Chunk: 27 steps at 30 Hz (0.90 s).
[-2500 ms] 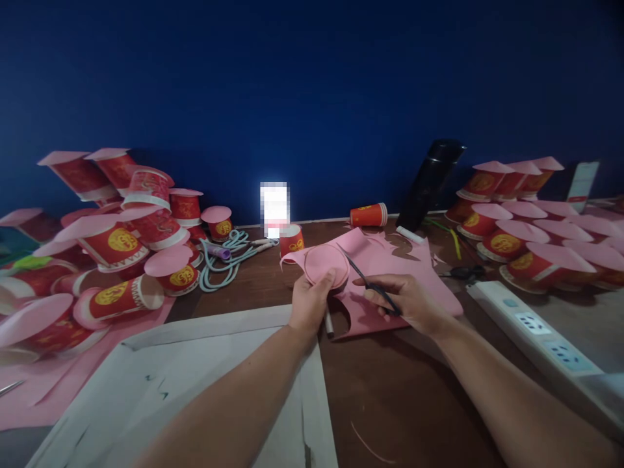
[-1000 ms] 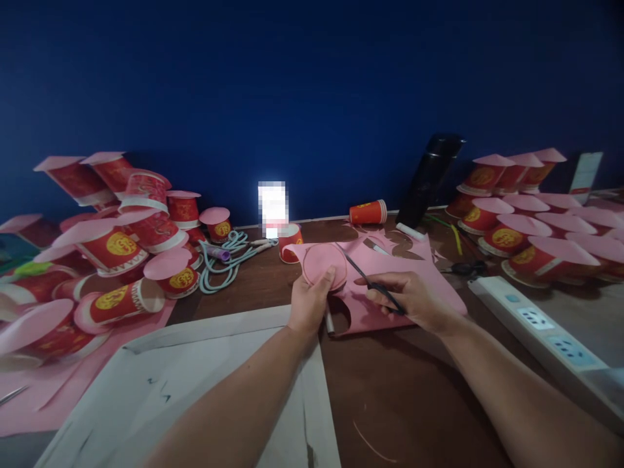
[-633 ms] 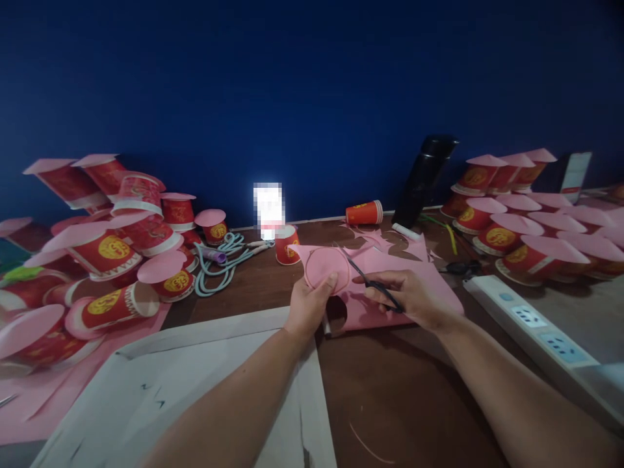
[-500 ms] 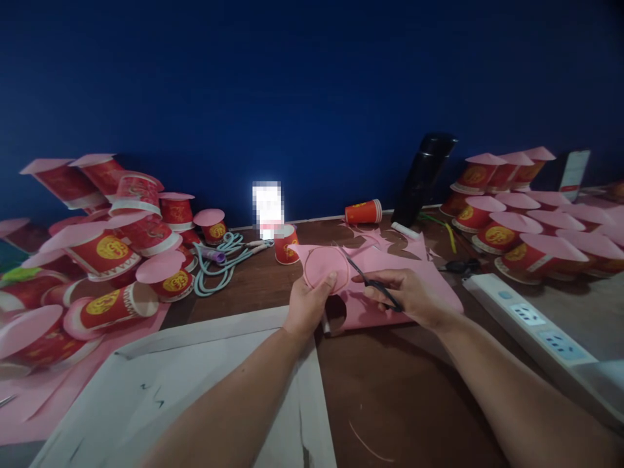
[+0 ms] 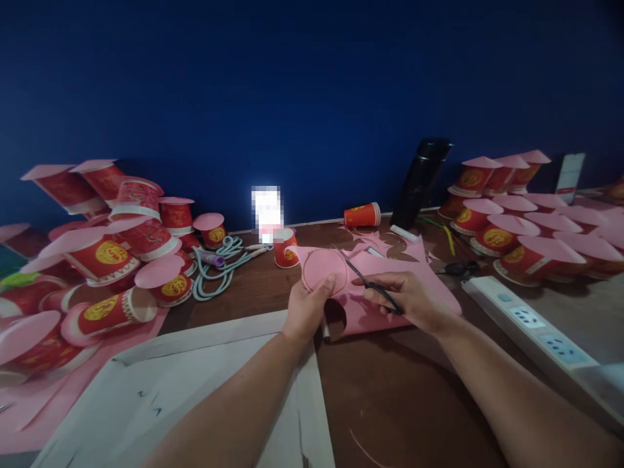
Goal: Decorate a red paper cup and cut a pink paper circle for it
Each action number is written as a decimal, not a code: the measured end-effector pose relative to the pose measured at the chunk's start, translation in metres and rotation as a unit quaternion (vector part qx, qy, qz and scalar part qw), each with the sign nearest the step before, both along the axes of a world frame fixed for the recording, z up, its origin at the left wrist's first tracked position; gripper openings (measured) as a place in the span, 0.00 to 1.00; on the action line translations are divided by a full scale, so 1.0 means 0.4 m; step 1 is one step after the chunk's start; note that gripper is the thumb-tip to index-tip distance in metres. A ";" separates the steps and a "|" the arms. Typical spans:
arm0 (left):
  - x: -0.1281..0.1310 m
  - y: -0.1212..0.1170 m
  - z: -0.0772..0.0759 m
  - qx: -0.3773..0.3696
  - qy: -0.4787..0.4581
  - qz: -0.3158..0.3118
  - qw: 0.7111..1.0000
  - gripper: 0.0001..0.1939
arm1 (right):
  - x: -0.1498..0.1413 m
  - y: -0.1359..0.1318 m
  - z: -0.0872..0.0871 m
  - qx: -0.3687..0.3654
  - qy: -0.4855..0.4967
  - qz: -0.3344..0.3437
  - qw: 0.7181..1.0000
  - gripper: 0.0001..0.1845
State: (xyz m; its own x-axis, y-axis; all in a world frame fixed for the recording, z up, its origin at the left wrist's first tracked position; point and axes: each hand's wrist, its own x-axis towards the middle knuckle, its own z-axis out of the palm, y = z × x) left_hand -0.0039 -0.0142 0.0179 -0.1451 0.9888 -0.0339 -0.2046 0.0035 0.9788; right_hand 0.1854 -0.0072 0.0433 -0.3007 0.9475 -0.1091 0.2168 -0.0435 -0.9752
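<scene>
My left hand (image 5: 309,309) is closed on a pink paper sheet (image 5: 390,283), its thumb pressing on a round outlined part (image 5: 322,268). Curved pieces are cut out of the sheet's edges. In my right hand (image 5: 407,296) is a pair of black-handled scissors (image 5: 383,296), fingers closed round the handles. The scissor blades point up and left and lie at the right edge of the round part. Just behind the paper stands a red paper cup (image 5: 285,250). A white tube or marker (image 5: 326,328) lies partly hidden under my left hand.
Red paper cups with pink paper discs (image 5: 110,250) are heaped at left, more (image 5: 517,234) at right. A black flask (image 5: 422,182) leans on the wall. Around are a power strip (image 5: 531,325), stacked cups (image 5: 362,214), a pale cord (image 5: 214,279) and a white board (image 5: 195,390).
The camera view has shifted slightly, so things sit a little further left. The sheet's left corner has turned a little in my left hand. Both hands keep their hold.
</scene>
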 end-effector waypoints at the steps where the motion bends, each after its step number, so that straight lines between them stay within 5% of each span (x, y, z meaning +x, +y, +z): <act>1: 0.000 0.001 -0.001 0.000 -0.002 0.001 1.000 0.19 | 0.000 0.000 0.000 0.002 -0.001 0.000 1.000 0.28; 27: 0.001 0.014 -0.018 -0.013 -0.067 0.015 0.998 0.21 | -0.003 -0.001 0.010 0.009 0.004 -0.014 1.000 0.28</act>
State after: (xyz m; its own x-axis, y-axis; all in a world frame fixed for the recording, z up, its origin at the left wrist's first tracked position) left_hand -0.0035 -0.0088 0.0108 -0.1674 0.9826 -0.0807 -0.3344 0.0204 0.9422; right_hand 0.1842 -0.0077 0.0475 -0.2755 0.9572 -0.0890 0.2084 -0.0309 -0.9775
